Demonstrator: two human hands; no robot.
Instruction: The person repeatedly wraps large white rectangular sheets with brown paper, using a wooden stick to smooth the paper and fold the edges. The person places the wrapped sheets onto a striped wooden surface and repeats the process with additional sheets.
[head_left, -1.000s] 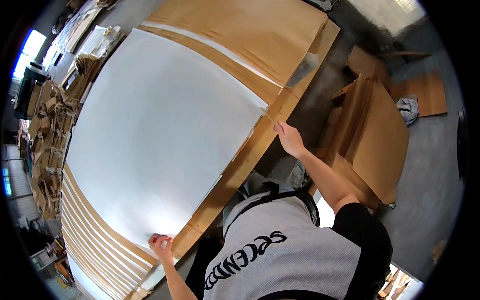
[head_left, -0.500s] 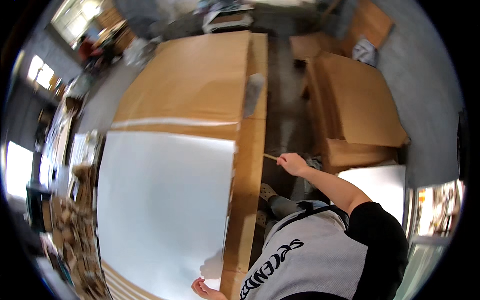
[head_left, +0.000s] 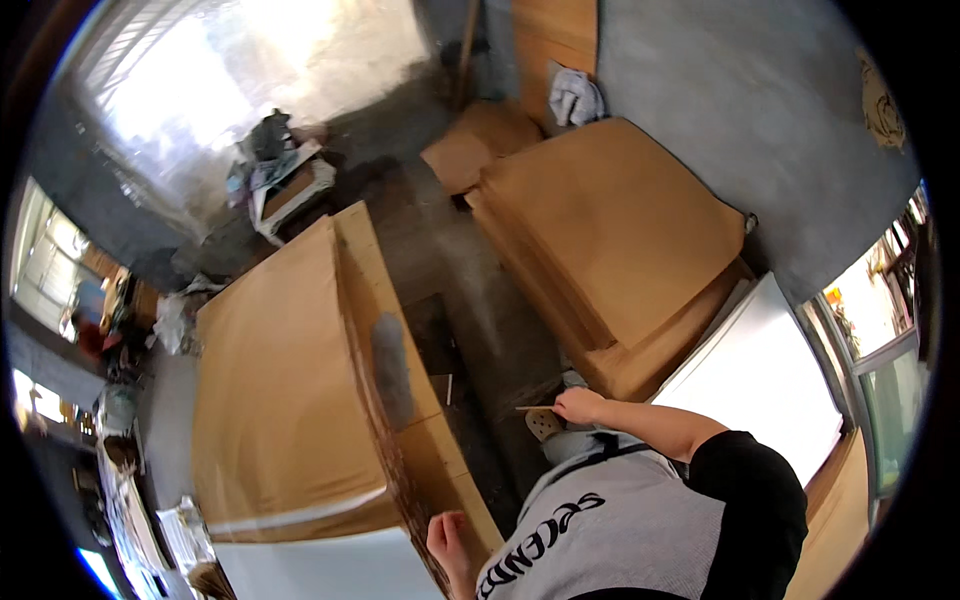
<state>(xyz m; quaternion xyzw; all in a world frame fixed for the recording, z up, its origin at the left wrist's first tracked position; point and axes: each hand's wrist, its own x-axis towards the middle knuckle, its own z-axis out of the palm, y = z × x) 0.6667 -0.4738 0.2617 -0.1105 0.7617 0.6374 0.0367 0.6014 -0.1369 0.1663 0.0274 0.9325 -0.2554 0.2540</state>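
My right hand, reaching out over the gap between two stacks, is closed round one end of a thin light-coloured stick. The stick points left, over the floor. My left hand hangs low by the right edge of the left stack, its fingers curled in with nothing visible in them. Brown cardboard sheets cover most of that stack. At its near end lies a smooth white sheet. Whether the left hand touches the stack I cannot tell.
A wooden board runs along the left stack's right side. Right of the gap stands a second pile of brown cardboard, with white sheets nearer me. A grey wall and a glass door bound the right.
My view has swung right and toward the far wall, so the white sheet has mostly left the picture. My left hand has come off the white sheet; the right still holds the stick.
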